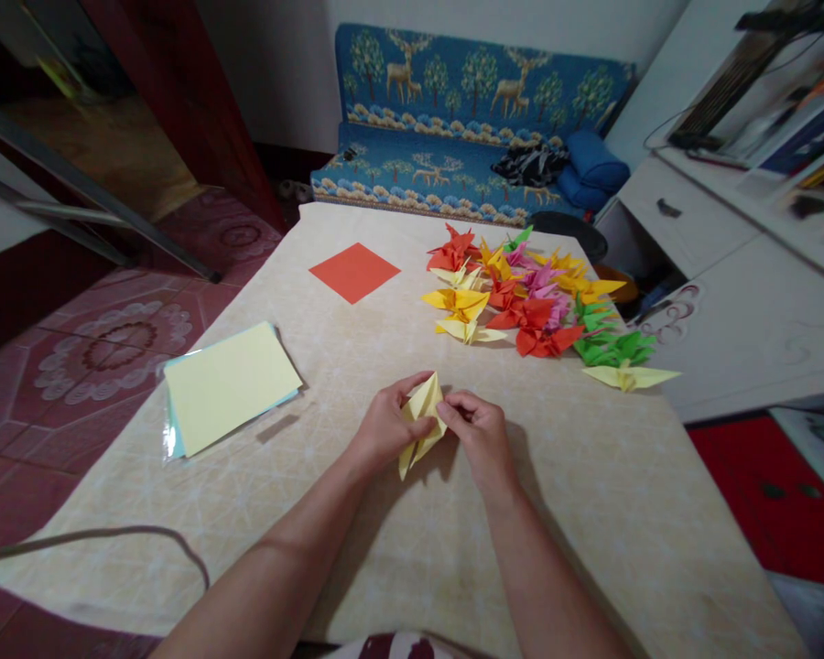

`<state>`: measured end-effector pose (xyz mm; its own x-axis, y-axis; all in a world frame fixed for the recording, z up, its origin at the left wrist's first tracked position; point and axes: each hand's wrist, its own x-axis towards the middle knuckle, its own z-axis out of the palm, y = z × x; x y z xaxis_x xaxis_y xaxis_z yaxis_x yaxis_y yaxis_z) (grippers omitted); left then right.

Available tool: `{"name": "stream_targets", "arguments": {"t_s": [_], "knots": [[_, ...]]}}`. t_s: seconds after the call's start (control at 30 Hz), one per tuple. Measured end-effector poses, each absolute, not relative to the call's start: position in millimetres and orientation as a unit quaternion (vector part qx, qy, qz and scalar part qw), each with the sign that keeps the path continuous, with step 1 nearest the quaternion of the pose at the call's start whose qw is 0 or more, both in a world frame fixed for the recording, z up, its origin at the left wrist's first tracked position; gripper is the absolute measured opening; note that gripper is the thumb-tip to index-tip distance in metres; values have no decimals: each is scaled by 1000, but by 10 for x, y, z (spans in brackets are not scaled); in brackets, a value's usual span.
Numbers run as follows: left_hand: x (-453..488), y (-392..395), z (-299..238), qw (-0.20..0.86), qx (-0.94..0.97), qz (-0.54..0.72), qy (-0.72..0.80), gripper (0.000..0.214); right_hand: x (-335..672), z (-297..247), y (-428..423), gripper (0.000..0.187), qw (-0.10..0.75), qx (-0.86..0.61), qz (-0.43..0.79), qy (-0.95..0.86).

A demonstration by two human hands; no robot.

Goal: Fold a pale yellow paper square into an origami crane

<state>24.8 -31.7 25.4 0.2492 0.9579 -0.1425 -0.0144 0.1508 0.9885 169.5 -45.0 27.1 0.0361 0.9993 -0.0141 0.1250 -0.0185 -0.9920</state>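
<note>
A pale yellow folded paper crane is held just above the near middle of the table. My left hand grips it from the left, its thumb across the front and its fingers behind. On the other side, my right hand pinches the right edge of the folded paper between thumb and forefinger. Farther back to the right stand several finished paper cranes in red, orange, pink, green and yellow. A square of red paper lies flat at the back left.
A stack of yellow and blue paper sheets on clear plastic lies at the table's left. The tablecloth is cream coloured. A cord crosses the near left corner. Beyond the table stands a blue patterned sofa; a white cabinet is at right.
</note>
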Motion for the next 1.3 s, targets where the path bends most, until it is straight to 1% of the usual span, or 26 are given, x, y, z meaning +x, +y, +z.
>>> {"name": "stream_targets", "arguments": {"t_s": [0.2, 0.43, 0.6, 0.7, 0.93, 1.03, 1.13, 1.3], "knots": [[245, -336, 308, 606, 526, 394, 449, 68, 1701, 259, -441, 15, 479, -535, 479, -505], [227, -344, 347, 609, 533, 379, 449, 71, 1758, 374, -428, 23, 448, -488, 535, -525], [219, -349, 370, 609, 557, 358, 436, 70, 1783, 345, -418, 24, 431, -476, 573, -509], [223, -353, 376, 596, 574, 358, 433, 70, 1783, 304, -410, 23, 435, -480, 590, -483], [247, -369, 374, 580, 591, 361, 429, 69, 1741, 261, -440, 22, 463, -519, 560, -450], [264, -372, 343, 573, 586, 369, 437, 68, 1689, 259, -463, 19, 492, -537, 520, -447], [287, -378, 306, 571, 581, 370, 448, 68, 1640, 265, -478, 13, 497, -556, 477, -465], [329, -408, 267, 562, 582, 376, 452, 65, 1609, 240, -485, 14, 507, -586, 399, -489]]}}
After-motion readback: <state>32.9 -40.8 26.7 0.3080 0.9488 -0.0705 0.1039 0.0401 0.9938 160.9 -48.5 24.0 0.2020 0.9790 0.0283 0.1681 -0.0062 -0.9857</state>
